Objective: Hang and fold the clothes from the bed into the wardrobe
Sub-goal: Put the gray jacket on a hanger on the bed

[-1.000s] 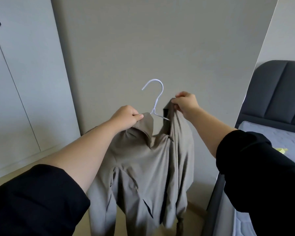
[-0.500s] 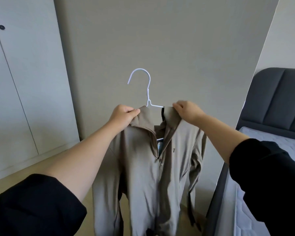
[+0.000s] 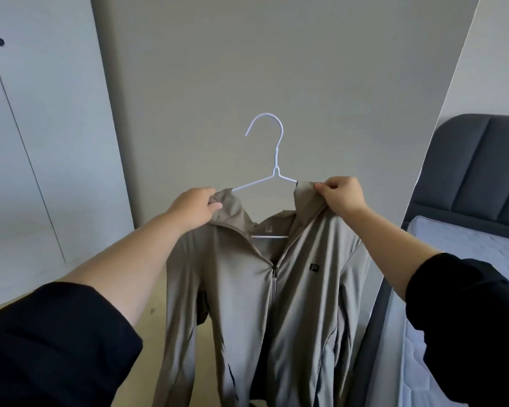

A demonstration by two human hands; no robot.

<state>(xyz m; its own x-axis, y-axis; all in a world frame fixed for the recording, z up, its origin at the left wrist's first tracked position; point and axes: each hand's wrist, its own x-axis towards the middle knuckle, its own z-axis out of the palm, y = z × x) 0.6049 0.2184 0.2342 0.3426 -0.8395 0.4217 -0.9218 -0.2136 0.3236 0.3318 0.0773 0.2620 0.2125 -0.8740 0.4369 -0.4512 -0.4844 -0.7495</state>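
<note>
Head view: holds a taupe jacket [image 3: 247, 304] up in the air on a white wire hanger [image 3: 274, 171], in front of a plain grey panel [image 3: 276, 54]. Pinches the left flap of the collar [image 3: 306, 198] with the left hand [image 3: 196, 208], fingers curled and thumb pressed on the cloth. Pinches the right flap with the right hand [image 3: 341, 198], fingers clamped tight over the fold.

Spreads both hands well apart now, wider than half a second ago and far wider than a second ago, with the collar then bunched close round the hanger's neck. Shows both wire shoulders running in under the collar flaps and the bottom bar crossing the open neck just above the zip [image 3: 274, 277]. Hangs the jacket flat and front-on, no longer twisted and doubled over. Leaves the hook [image 3: 272, 124] upright above the collar, touching nothing.

Probably means a garment seated on its hanger, or very nearly, with only the shoulders left to settle before the carry to a rail. Puts the white wardrobe doors [image 3: 41, 142] at the left, seemingly closed and well apart from the jacket, and the bed [image 3: 467, 254] near on the right. Calls next for one hand freed to take the hook. Risks a slide off the thin wire on an uneven release.
</note>
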